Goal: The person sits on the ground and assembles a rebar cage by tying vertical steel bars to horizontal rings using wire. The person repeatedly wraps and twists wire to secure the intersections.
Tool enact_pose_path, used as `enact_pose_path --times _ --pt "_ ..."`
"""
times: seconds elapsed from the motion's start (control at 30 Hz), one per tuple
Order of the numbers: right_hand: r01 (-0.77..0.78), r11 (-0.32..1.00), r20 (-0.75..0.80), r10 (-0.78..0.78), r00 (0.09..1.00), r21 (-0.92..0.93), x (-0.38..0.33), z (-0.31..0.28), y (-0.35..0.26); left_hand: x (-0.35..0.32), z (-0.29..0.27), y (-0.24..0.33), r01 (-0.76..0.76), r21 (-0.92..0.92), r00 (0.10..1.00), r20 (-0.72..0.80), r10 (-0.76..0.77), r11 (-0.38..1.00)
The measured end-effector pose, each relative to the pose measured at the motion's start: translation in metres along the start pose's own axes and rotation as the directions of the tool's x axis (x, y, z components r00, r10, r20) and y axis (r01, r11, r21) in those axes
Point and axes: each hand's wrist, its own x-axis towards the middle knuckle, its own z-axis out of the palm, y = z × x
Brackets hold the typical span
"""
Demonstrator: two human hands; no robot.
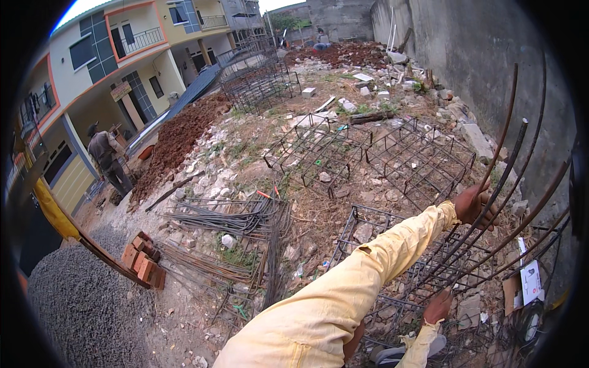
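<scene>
My left hand (473, 207), at the end of an outstretched, torn pale-yellow sleeve, is closed around long steel reinforcing bars (512, 159). These bars fan out toward the wall and run down into the rebar mesh below. Lower and nearer my feet, my right hand (437, 306) is curled at the bars' lower part; its fingertips are partly hidden. Under both hands lies a tied rebar cage (383, 300) on rubble. Two more rebar cages, one on the left (319, 150) and one on the right (423, 156), lie just beyond.
A grey concrete wall (466, 55) borders the right. Bundled bars (224, 214), bricks (144, 260) and a gravel heap (80, 300) lie left. A white printed box (530, 283) sits by the bars. Another person (107, 156) stands near the houses.
</scene>
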Motion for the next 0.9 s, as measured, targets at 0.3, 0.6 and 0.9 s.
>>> enact_pose_path --times 0.3,0.6,0.9 --pt "-0.865 0.156 0.801 0.329 0.500 0.476 -0.012 -0.061 -0.091 -0.006 -0.006 -0.003 -0.007 -0.005 0.999 -0.038 0.007 1.000" --pt "-0.587 0.495 0.544 0.246 0.802 0.641 -0.016 -0.043 -0.069 -0.003 -0.002 0.002 0.023 -0.040 0.998 -0.052 -0.025 0.999" --pt "0.076 0.970 -0.240 -0.133 0.962 -0.231 -0.034 0.007 -0.039 -0.011 0.006 0.002 -0.034 0.094 0.996 -0.075 0.041 0.995"
